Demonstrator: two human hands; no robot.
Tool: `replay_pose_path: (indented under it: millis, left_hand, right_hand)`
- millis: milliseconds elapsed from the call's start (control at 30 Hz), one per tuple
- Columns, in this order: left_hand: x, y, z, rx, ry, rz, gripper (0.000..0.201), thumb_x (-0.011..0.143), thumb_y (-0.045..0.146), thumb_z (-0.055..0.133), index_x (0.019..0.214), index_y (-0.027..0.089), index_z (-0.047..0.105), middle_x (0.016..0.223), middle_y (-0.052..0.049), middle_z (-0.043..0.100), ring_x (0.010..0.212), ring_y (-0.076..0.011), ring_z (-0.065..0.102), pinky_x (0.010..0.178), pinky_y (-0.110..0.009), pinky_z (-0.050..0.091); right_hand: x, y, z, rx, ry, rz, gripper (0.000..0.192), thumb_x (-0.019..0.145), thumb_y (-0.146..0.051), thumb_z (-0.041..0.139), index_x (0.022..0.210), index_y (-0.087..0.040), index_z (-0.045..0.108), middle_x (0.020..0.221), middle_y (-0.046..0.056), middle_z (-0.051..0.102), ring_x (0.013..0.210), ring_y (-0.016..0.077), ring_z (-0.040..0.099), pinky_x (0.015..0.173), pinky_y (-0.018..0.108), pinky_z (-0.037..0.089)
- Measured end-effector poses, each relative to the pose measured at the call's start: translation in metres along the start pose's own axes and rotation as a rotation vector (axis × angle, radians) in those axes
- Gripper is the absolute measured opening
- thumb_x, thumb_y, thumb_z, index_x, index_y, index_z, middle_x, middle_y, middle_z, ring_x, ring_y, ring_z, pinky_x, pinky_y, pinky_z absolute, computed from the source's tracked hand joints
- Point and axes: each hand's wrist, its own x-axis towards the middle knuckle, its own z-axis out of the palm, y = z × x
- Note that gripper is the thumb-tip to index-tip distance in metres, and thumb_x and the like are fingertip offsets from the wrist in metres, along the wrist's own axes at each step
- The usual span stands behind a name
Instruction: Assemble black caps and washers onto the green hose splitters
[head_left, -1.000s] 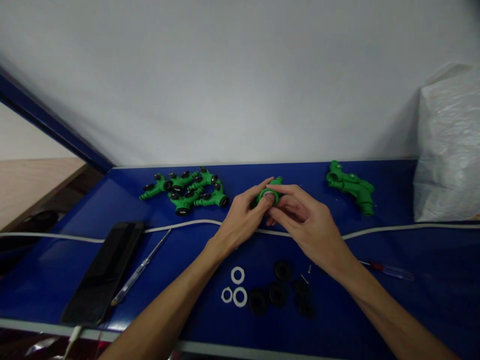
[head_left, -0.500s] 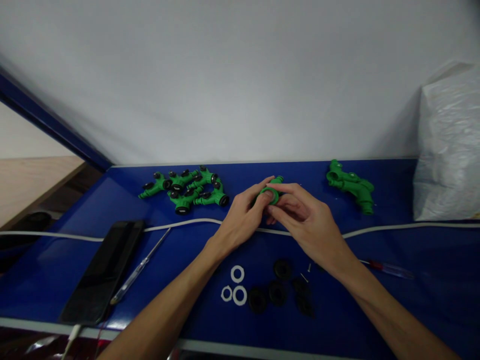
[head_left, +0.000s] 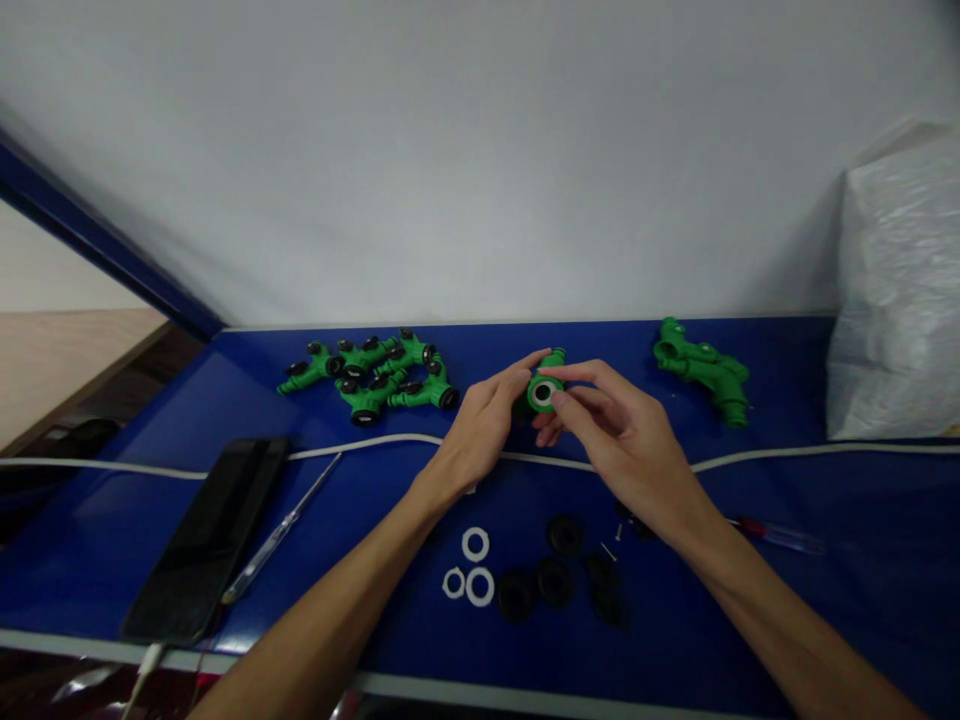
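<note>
Head view: our left hand grips the green hose connector steady; our right hand, fingertips pinched at its white-ringed mouth, should press squarely.

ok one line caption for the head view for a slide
Both hands, left hand and right hand, hold a green fitting above a blue table, white rings lying nearby.

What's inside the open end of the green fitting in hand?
A white ring sits in the mouth of the green fitting, dark at its centre. The left hand and right hand cover the body behind.
</note>
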Motion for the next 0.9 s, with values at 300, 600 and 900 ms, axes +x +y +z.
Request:
replay_pose_path:
  millis: [300,600,900]
  left_hand:
    - [-0.0014,0.0015,0.0004,0.114,0.023,0.051,0.049,0.102,0.041,0.043,0.142,0.018,0.060,0.142,-0.005,0.065,0.137,-0.0239,0.054,0.119,-0.034,0.033]
    - [-0.0016,0.0000,0.0003,0.162,0.039,0.048,0.049,0.102,0.041,0.045,0.144,0.021,0.059,0.129,-0.003,0.073,0.127,-0.0237,0.060,0.113,-0.035,0.040]
    - [-0.0012,-0.0004,0.0009,0.138,0.052,0.074,0.046,0.102,0.041,0.045,0.140,0.022,0.062,0.135,-0.003,0.070,0.126,-0.0238,0.061,0.114,-0.037,0.040]
  right_hand:
    - [-0.0005,0.0007,-0.0026,-0.018,0.005,-0.007,0.015,0.092,-0.032,0.068,0.102,-0.021,0.063,0.075,-0.002,0.071,0.062,0.0134,0.069,0.063,0.029,0.059]
    - [-0.0010,0.0024,-0.0023,-0.024,0.022,-0.002,0.013,0.092,-0.031,0.067,0.098,-0.022,0.061,0.074,-0.002,0.070,0.060,0.0131,0.068,0.062,0.029,0.058]
    - [-0.0010,0.0006,-0.0029,-0.011,0.003,-0.001,0.014,0.092,-0.033,0.067,0.098,-0.023,0.059,0.075,-0.002,0.071,0.061,0.0135,0.069,0.063,0.030,0.058]
